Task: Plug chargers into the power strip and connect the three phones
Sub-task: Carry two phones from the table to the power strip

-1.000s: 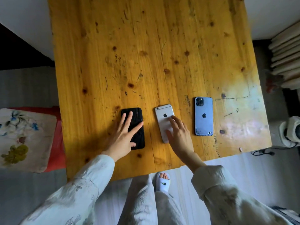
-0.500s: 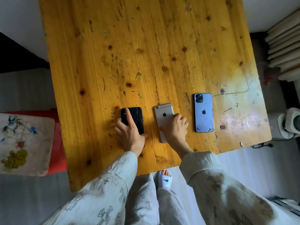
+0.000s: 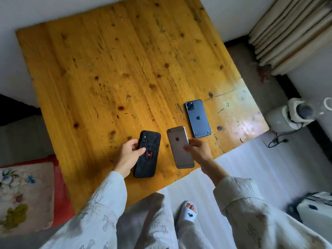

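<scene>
Whereas a second ago both hands lay flat over the phones on the wooden table (image 3: pixel 125 69), each has now closed on one and lifted it: the left hand (image 3: pixel 128 155) wraps thumb and fingers round the black phone (image 3: pixel 149 155), the right hand (image 3: pixel 197 150) pinches the silver phone (image 3: pixel 179 148) by its edge, both tilted just off the table's near edge. The blue phone (image 3: pixel 197 118) lies untouched on the table, beyond the silver one. Neither charger nor power strip is in sight, so the phones are probably being carried to them. The black phone wears a matte case with a red spider; the silver back is smooth metal, the blue one glossy and cracked at its lower corners. The table is knotty, scratched yellow pine.
</scene>
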